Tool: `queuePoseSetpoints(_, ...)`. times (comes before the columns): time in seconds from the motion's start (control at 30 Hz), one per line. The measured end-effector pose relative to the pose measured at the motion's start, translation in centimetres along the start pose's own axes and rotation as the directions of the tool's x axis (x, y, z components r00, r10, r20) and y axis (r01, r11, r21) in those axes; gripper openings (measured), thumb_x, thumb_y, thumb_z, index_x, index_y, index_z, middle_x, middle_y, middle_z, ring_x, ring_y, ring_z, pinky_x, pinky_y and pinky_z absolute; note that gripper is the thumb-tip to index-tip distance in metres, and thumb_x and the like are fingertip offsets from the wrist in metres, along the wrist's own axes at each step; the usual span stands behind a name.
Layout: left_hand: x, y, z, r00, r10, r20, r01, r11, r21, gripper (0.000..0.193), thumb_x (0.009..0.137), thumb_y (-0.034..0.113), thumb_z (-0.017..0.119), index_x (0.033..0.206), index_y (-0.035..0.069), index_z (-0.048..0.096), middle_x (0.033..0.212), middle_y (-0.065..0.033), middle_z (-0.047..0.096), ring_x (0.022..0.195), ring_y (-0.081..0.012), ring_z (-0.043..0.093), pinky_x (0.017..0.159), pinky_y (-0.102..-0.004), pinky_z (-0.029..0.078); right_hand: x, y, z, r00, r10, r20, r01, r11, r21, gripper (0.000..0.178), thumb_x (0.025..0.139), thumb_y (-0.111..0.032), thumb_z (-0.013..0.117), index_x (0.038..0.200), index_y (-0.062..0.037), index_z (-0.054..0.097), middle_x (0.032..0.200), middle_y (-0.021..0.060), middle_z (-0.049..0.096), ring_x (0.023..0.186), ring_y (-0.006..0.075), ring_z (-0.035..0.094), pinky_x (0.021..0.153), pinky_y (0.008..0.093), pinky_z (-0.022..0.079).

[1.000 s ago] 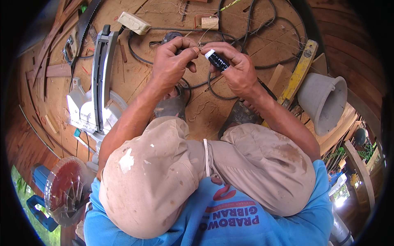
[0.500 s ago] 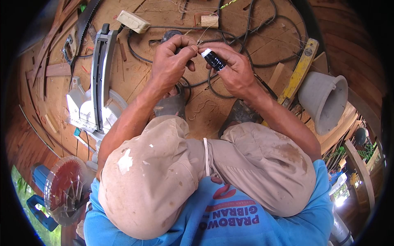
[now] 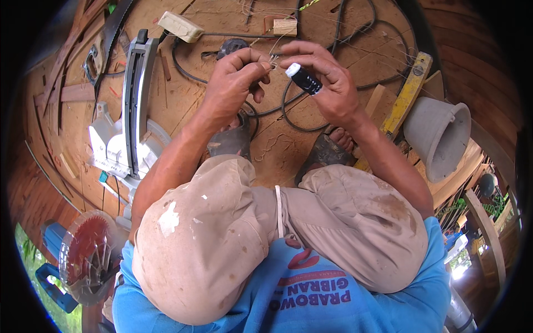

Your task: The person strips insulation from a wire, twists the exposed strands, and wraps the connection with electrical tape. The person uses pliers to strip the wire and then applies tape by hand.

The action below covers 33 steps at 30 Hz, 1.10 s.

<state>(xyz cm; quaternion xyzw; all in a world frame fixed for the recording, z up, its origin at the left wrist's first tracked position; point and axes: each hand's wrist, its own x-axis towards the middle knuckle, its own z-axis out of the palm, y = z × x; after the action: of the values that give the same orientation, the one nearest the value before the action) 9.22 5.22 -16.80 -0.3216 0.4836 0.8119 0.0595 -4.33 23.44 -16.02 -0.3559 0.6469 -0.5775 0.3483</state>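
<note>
My left hand (image 3: 232,83) is raised in front of me with thumb and forefinger pinched on a small knotted bunch of thin string (image 3: 273,61). Loose ends poke out past its fingertips. Just to the right, my right hand (image 3: 336,91) holds a small black cylinder with a white tip (image 3: 305,80), perhaps a little bottle, against the palm by the thumb. Its forefinger and middle finger stretch toward the string, apart from it. Both hands hover above the brown floor board, beyond my knees.
At left stand a mitre saw (image 3: 136,111), a hand saw (image 3: 95,64) and a circular blade (image 3: 89,250). A yellow spirit level (image 3: 408,91) and a grey bucket (image 3: 436,136) lie at right. Black cable (image 3: 288,111), a wood block (image 3: 285,27) and a pale power strip (image 3: 180,26) lie ahead.
My right hand has drawn away to the right from the left hand, its fingers lifting and opening off the string. The black cylinder moved with it. My left hand stays nearly in place.
</note>
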Motion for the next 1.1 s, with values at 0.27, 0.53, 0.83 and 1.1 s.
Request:
queuePoseSetpoints(0.27, -0.5, 0.8, 0.3, 0.996, -0.020, 0.082, 0.023, 0.999, -0.039, 0.016, 0.100, 0.019, 0.065, 0.100, 0.003, 0.069, 0.086, -0.0032, 0.064, 0.062, -0.0094, 0.059, 0.056, -0.0224, 0.048, 0.6, -0.3, -1.4, 0.981, 0.058, 0.186, -0.089, 0.982, 0.165, 0.043, 0.088, 0.002, 0.052, 0.124, -0.0012, 0.075, 0.138, 0.0128, 0.068, 0.130, 0.0234, 0.063, 0.114, 0.0375, 0.047)
queuePoseSetpoints(0.53, -0.5, 0.8, 0.1, 0.993, -0.035, 0.111, 0.034, 0.999, 0.013, 0.015, 0.102, 0.018, 0.067, 0.104, 0.004, 0.069, 0.089, -0.0036, 0.067, 0.069, -0.0089, 0.061, 0.056, -0.0230, 0.049, 0.3, -0.5, -1.6, 0.978, 0.132, 0.160, -0.155, 0.978, 0.142, 0.041, 0.094, 0.003, 0.050, 0.126, -0.0020, 0.074, 0.131, 0.0069, 0.071, 0.116, 0.0167, 0.067, 0.099, 0.0307, 0.054)
queuePoseSetpoints(0.83, -0.2, 0.1, -0.4, 0.999, -0.013, 0.047, 0.013, 1.000, 0.005, 0.014, 0.102, 0.015, 0.068, 0.108, 0.003, 0.069, 0.092, -0.0049, 0.070, 0.079, -0.0098, 0.065, 0.057, -0.0239, 0.052, 0.3, -0.2, -2.9, 0.995, 0.094, 0.033, -0.094, 0.996, -0.010, 0.044, 0.088, 0.006, 0.049, 0.124, -0.0011, 0.074, 0.132, 0.0072, 0.070, 0.117, 0.0187, 0.067, 0.098, 0.0309, 0.053)
queuePoseSetpoints(1.1, -0.1, 0.2, -0.7, 0.995, -0.083, 0.053, 0.083, 0.997, 0.003, 0.019, 0.099, 0.010, 0.070, 0.115, -0.001, 0.068, 0.100, -0.0075, 0.070, 0.087, -0.0145, 0.070, 0.060, -0.0257, 0.061, 0.2, 0.6, -2.4, 0.988, -0.149, 0.034, 0.151, 0.917, -0.369, 0.041, 0.086, 0.004, 0.051, 0.121, 0.0009, 0.073, 0.129, 0.0128, 0.071, 0.123, 0.0276, 0.068, 0.111, 0.0384, 0.051)
